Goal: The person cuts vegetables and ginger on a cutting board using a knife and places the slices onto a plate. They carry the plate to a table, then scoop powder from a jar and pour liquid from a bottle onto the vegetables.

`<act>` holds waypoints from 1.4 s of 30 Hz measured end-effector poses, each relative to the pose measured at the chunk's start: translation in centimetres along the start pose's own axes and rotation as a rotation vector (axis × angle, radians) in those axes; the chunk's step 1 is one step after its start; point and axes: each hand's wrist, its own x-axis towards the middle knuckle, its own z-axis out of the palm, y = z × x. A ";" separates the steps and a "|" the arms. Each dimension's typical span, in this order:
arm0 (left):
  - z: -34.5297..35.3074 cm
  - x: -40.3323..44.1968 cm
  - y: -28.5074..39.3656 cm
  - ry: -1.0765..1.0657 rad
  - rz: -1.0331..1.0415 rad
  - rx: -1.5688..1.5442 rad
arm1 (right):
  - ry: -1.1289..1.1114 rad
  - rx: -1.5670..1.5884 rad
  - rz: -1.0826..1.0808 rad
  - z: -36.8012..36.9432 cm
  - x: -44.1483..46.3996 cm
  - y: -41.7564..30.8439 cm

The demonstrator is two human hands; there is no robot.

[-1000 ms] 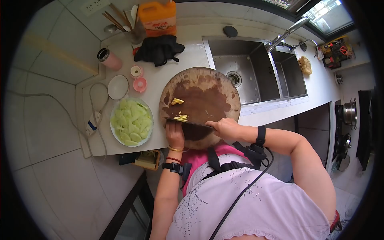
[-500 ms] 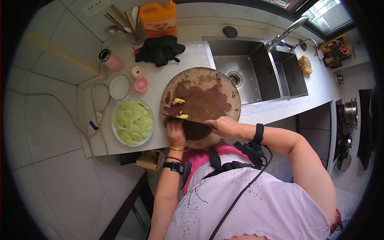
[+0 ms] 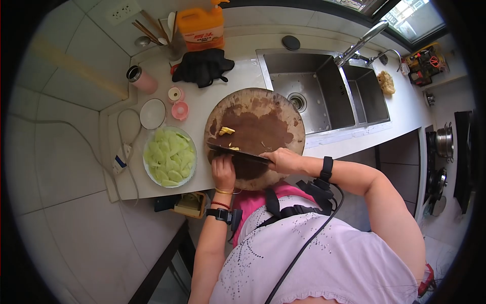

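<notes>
"Yellow bits (image 3: 234,148), where are they?"
"On the round wooden board (image 3: 258,114), just beyond the knife (image 3: 240,153); a bigger yellow chunk (image 3: 226,130) lies farther up."
"And the hands?"
"Right hand (image 3: 285,160) is closed round the knife's handle end. Left hand (image 3: 223,172) has its fingers bunched by the blade's other end; whether they pinch anything, I can't tell."
"Anything nearby?"
"Pale green slices (image 3: 169,152) fill a bowl (image 3: 194,169) left of the board; the sink (image 3: 315,114) is right."

The round brown wooden board (image 3: 260,119) sits on the white bench (image 3: 195,114), between the round white bowl (image 3: 194,168) of pale-green slices (image 3: 169,154), left, and the rectangular steel sink (image 3: 316,109), right.
</notes>
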 end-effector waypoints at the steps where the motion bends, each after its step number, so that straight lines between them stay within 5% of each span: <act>1: -0.1 -0.1 0.0 -0.007 0.002 0.001 | 0.008 -0.005 -0.014 0.1 -0.1 0.0; 42: 0.2 -0.2 0.2 0.003 -0.040 -0.050 | -0.024 0.186 0.043 1.0 -0.3 -0.2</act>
